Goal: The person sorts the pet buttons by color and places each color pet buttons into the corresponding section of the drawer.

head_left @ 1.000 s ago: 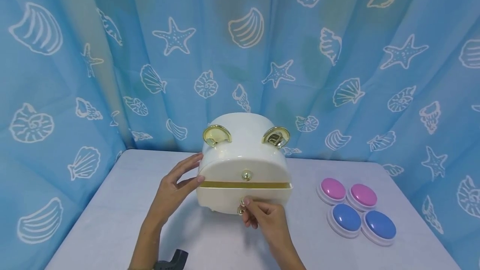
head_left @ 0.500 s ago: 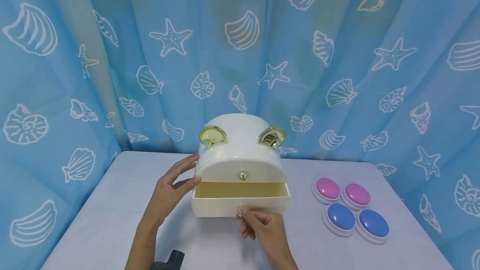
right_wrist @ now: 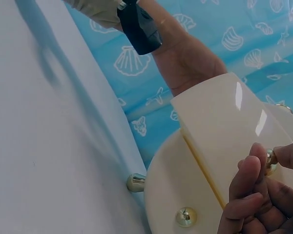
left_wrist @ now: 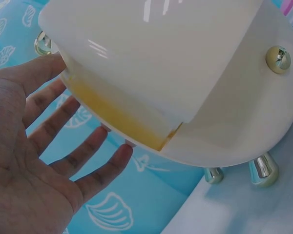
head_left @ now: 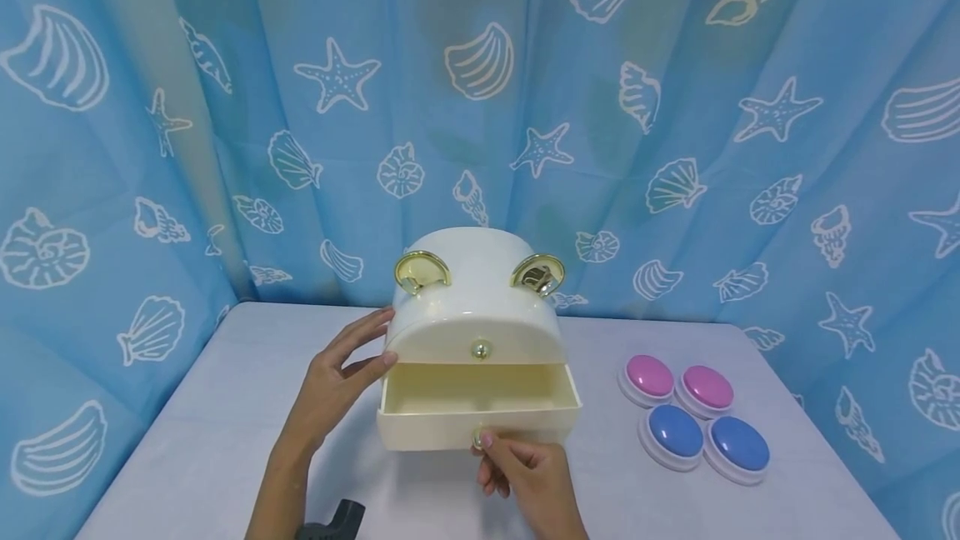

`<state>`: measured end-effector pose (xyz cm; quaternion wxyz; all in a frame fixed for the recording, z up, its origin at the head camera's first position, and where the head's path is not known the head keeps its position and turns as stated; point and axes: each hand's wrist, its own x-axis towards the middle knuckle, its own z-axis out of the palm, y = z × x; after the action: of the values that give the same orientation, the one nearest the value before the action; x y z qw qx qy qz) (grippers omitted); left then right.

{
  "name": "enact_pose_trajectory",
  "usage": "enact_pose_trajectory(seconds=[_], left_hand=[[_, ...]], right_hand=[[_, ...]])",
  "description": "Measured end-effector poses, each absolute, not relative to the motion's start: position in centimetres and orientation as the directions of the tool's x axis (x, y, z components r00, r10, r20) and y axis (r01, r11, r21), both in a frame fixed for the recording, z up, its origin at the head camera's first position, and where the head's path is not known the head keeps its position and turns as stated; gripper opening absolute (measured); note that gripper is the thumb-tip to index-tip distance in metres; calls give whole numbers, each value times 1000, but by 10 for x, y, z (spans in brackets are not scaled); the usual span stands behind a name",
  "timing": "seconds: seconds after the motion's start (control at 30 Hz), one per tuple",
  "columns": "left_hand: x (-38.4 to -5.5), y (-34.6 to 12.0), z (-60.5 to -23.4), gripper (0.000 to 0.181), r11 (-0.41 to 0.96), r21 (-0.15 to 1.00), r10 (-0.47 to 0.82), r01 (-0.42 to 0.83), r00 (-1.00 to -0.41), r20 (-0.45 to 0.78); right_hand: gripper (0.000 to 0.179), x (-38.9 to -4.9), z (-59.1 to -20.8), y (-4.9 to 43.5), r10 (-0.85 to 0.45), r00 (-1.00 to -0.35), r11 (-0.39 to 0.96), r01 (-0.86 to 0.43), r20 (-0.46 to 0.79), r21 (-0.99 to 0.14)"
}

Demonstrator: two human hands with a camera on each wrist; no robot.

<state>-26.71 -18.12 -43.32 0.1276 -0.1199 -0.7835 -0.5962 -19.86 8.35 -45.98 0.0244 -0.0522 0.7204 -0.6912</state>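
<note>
Drawer [head_left: 477, 415] pulled out, right hand [head_left: 525, 477] pinching its gold knob [head_left: 477, 438]

We find no readable text, label, brand, number or sign in any of the three views. The cream plastic drawer box with gold ears [head_left: 476, 307] bears no lettering on its domed front, its pulled-out drawer or its gold knobs. The four round pink and blue plastic push buttons [head_left: 693, 412] on the bench carry no marking on their caps or white rims. The blue fabric curtain [head_left: 675, 107] shows only a white printed pattern of shells and starfish, which is ornament and not writing. The dark strap device at the left wrist [right_wrist: 138, 27] shows no legible mark.
</note>
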Motion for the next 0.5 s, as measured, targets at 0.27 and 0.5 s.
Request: enact_pose_trajectory(seconds=[0.27, 0.5], left_hand=[[-267, -180, -432, 54, 267, 904, 34, 334, -941, 337], [-267, -180, -433, 54, 278, 901, 32, 332, -941, 337]], right_hand=[[42, -189, -461, 85, -82, -995, 73, -60, 54, -996], [37, -184, -462, 85, -77, -996, 35, -38, 35, -999]])
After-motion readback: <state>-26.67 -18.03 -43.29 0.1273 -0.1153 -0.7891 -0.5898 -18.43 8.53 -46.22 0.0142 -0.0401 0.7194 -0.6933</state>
